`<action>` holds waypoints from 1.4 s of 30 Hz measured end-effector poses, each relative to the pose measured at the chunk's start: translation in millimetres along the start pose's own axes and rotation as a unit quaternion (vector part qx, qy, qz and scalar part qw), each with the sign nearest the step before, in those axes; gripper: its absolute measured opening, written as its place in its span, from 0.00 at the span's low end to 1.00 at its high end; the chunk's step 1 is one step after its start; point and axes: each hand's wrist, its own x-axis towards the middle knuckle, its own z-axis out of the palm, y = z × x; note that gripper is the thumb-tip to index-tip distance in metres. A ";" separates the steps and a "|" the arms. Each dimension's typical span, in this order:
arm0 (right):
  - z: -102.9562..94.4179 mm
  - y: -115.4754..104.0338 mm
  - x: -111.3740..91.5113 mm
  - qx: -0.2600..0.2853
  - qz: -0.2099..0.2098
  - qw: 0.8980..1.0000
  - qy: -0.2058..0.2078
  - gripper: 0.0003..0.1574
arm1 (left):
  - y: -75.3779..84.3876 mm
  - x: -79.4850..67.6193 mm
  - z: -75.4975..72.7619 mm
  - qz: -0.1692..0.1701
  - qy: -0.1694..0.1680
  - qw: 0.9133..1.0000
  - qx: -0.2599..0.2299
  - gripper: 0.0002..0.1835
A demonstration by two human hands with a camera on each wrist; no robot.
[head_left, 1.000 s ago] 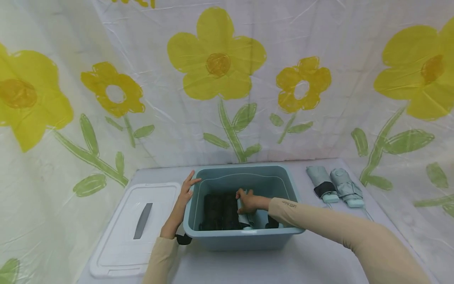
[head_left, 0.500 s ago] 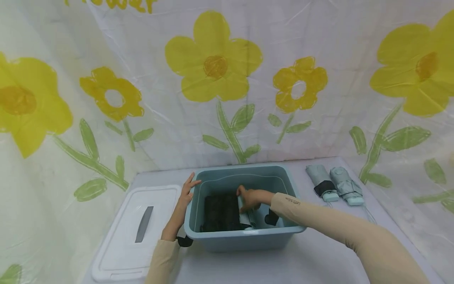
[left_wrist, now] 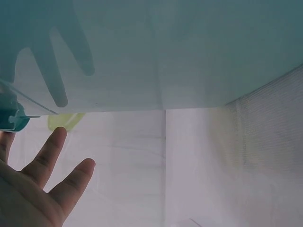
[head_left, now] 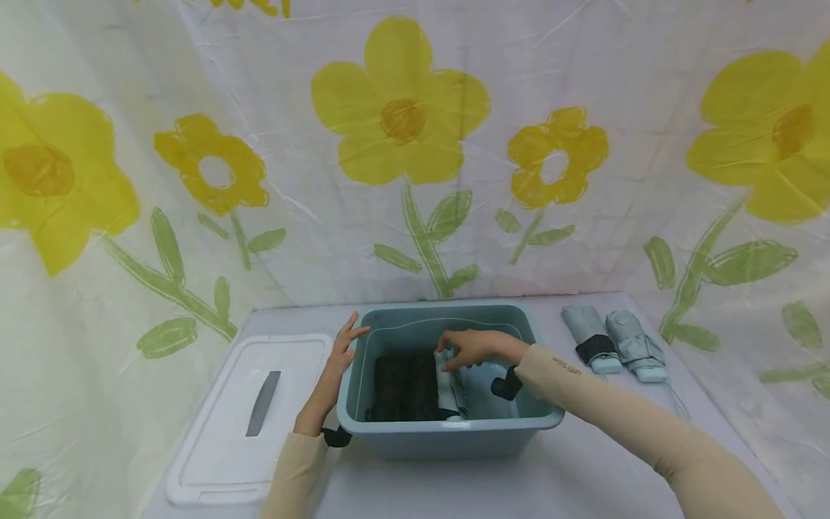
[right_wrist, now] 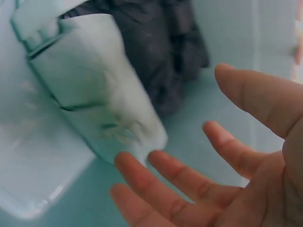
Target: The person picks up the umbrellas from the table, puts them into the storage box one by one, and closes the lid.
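A blue-grey plastic bin [head_left: 454,427] stands on the table. Inside it lie dark folded umbrellas [head_left: 403,389] on the left, with a light blue folded umbrella [head_left: 447,393] beside them. My right hand [head_left: 478,347] hovers over the far end of the light blue umbrella; in the right wrist view its fingers [right_wrist: 165,194] are spread and hold nothing, the fingertips close to that end. Whether they touch it, I cannot tell. At the bin's left rim is my left hand [head_left: 341,352], fingers spread. The left wrist view shows these fingers [left_wrist: 71,184] extended beside the bin's wall.
To the left lies a white lid [head_left: 220,425] with a grey handle. Two more light blue folded umbrellas [head_left: 590,339] rest on the table right of the bin. A flower-printed curtain [head_left: 311,252] hangs behind the table's far edge.
My right hand has lifted off the light blue umbrella and shifted slightly up and to the right, its fingers loosened. The umbrella stays in the bin. My left hand keeps its place at the rim.
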 end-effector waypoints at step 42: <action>-49.3 96.3 -76.5 -0.040 -0.105 0.901 0.419 0.10 | 119.7 11.6 11.5 -0.145 0.012 0.989 -0.002 0.21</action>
